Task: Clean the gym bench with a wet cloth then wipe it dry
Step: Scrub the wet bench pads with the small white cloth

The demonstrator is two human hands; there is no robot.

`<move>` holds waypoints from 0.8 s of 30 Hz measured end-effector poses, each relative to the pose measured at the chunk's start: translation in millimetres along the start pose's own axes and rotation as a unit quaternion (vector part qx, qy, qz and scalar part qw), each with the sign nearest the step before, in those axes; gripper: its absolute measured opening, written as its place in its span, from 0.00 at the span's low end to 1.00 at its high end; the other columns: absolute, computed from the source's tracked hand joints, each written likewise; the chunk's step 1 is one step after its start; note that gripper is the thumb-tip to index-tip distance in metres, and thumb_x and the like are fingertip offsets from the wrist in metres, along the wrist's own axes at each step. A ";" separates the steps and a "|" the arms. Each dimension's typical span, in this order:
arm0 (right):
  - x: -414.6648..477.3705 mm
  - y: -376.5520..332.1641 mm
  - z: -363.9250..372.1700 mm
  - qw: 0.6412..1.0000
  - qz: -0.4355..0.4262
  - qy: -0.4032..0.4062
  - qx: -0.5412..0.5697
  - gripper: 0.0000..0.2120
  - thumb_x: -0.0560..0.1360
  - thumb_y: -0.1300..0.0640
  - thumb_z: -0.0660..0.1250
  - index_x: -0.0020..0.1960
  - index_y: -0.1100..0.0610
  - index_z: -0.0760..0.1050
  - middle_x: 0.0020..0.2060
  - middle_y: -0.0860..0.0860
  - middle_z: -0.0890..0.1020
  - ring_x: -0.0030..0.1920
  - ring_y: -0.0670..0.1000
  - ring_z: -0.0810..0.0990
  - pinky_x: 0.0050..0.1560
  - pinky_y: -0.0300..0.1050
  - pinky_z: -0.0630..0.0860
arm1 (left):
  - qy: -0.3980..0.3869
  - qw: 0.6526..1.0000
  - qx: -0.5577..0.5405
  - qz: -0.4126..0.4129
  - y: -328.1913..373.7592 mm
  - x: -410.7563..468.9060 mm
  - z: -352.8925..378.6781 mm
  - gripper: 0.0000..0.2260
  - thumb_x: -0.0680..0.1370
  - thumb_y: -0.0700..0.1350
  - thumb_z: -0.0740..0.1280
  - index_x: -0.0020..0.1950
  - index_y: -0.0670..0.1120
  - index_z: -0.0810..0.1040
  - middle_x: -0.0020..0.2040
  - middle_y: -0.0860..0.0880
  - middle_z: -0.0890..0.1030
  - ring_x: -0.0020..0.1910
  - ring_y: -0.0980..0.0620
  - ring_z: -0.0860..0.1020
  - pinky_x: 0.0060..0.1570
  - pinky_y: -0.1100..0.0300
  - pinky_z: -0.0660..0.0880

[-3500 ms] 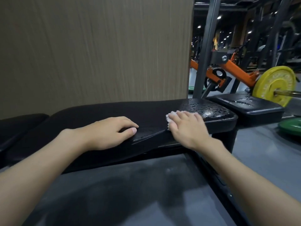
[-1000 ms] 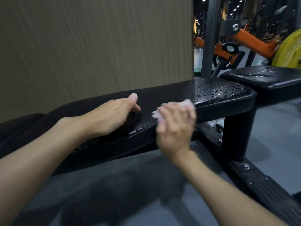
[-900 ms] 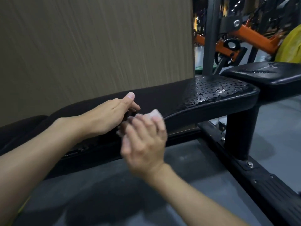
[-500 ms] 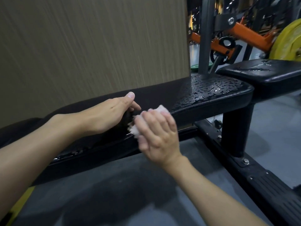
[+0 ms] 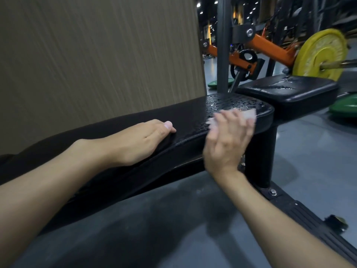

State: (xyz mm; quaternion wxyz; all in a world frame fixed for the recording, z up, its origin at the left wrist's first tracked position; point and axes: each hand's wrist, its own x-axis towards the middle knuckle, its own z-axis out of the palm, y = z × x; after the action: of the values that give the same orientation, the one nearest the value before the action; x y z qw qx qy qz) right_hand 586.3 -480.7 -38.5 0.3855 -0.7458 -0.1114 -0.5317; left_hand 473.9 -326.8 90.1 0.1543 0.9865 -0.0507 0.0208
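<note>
Gym bench pad [image 5: 193, 120], black and textured, running from lower left to its rounded end at centre right; the end portion glistens with water droplets, while the stretch toward the left appears matt. White cloth [image 5: 249, 114], blurred by motion, lies against the near edge of the wet end of the pad, protruding beyond the fingertips on both sides. Right hand [image 5: 226, 144], back toward the camera and also blurred, has its grip closed on the cloth with the fingers curled over it, pressing it to the pad's front rim. Left hand [image 5: 139, 142] rests palm down on the pad to the left of the cloth, well apart from it; fingers together and flat, thumb nail visible at the top, its grip open and holding nothing. Both bare forearms enter from the lower edge of the view.

Black upright post [image 5: 258, 157] supports the pad's end and is bolted to a ribbed black base rail [image 5: 309, 215] running toward the lower right. Grey floor [image 5: 154, 229] beneath. Brown striated wall panel [image 5: 96, 55] stands directly behind the bench. Second black pad [image 5: 286, 89], likewise wet on top, sits just beyond the bench's end. Behind it: orange machine arm [image 5: 270, 49], yellow weight plate [image 5: 318, 55] on a bar, and a green plate [image 5: 343, 107] lying on the floor at right.
</note>
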 end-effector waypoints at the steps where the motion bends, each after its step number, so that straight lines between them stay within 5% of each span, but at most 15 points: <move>1: -7.1 -11.8 1.3 0.999 -0.037 -0.015 0.006 0.18 0.79 0.54 0.56 0.60 0.59 0.79 0.60 0.55 0.80 0.69 0.58 0.72 0.75 0.62 0.56 | 0.005 1.000 0.004 0.009 2.7 5.6 2.1 0.30 0.77 0.65 0.43 0.67 0.56 0.74 0.63 0.62 0.74 0.64 0.63 0.70 0.65 0.64 0.63; 4: -19.5 -21.4 -0.7 0.984 -0.163 -0.064 0.012 0.22 0.82 0.52 0.51 0.62 0.59 0.80 0.60 0.55 0.81 0.67 0.59 0.75 0.72 0.61 0.62 | 0.024 0.999 -0.001 0.037 8.5 26.7 5.1 0.26 0.82 0.60 0.45 0.59 0.48 0.78 0.56 0.55 0.79 0.58 0.58 0.76 0.62 0.57 0.69; 7: -5.4 11.1 -6.3 0.980 -0.183 -0.069 -0.024 0.23 0.82 0.51 0.50 0.64 0.59 0.79 0.60 0.56 0.81 0.67 0.60 0.75 0.72 0.61 0.64 | 0.022 0.997 0.021 0.074 6.4 54.3 6.3 0.17 0.84 0.52 0.53 0.58 0.47 0.79 0.56 0.53 0.79 0.57 0.55 0.76 0.63 0.54 0.70; 10: 20.6 51.9 -18.5 0.994 -0.072 -0.067 -0.051 0.22 0.81 0.53 0.52 0.63 0.61 0.78 0.61 0.58 0.79 0.68 0.61 0.72 0.72 0.63 0.62 | -0.020 0.993 0.035 0.107 5.0 91.3 3.8 0.13 0.81 0.44 0.61 0.62 0.56 0.76 0.60 0.56 0.75 0.60 0.57 0.74 0.64 0.59 0.69; 14: 47.1 63.6 -33.9 0.983 0.095 -0.146 -0.054 0.24 0.82 0.51 0.49 0.74 0.58 0.67 0.71 0.57 0.69 0.76 0.58 0.61 0.77 0.62 0.51 | -0.143 0.984 0.065 0.086 10.6 140.4 -4.9 0.24 0.77 0.57 0.68 0.71 0.64 0.66 0.72 0.51 0.66 0.71 0.49 0.67 0.71 0.50 0.64; 16: 52.0 54.6 -37.1 0.960 0.191 -0.180 -0.097 0.27 0.82 0.47 0.46 0.78 0.56 0.57 0.77 0.57 0.60 0.78 0.57 0.54 0.77 0.60 0.46 | -0.220 0.971 0.093 0.017 13.5 160.5 -7.7 0.36 0.73 0.61 0.70 0.76 0.66 0.55 0.80 0.46 0.53 0.78 0.43 0.56 0.74 0.46 0.59; 19: 60.8 31.0 -33.8 0.905 0.342 -0.209 -0.139 0.33 0.79 0.44 0.44 0.80 0.59 0.52 0.78 0.61 0.55 0.77 0.61 0.54 0.75 0.61 0.54 | -0.283 0.952 0.104 -0.043 22.0 176.2 -8.1 0.45 0.70 0.61 0.74 0.76 0.70 0.45 0.81 0.44 0.42 0.79 0.36 0.45 0.74 0.38 0.53; 24: 95.3 21.3 -38.3 0.826 0.384 -0.325 -0.256 0.34 0.78 0.42 0.41 0.79 0.56 0.57 0.77 0.64 0.59 0.76 0.63 0.58 0.70 0.68 0.59 | -0.316 0.939 0.050 -0.123 40.9 177.5 -16.6 0.50 0.69 0.54 0.78 0.74 0.74 0.43 0.80 0.51 0.34 0.77 0.35 0.37 0.72 0.31 0.52</move>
State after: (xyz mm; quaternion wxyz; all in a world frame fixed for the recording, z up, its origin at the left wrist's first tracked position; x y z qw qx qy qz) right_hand 610.5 -545.0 40.8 0.2953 -0.9300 0.2050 -0.0770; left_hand 645.5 -377.1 128.3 0.0823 0.9471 0.0263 -0.3091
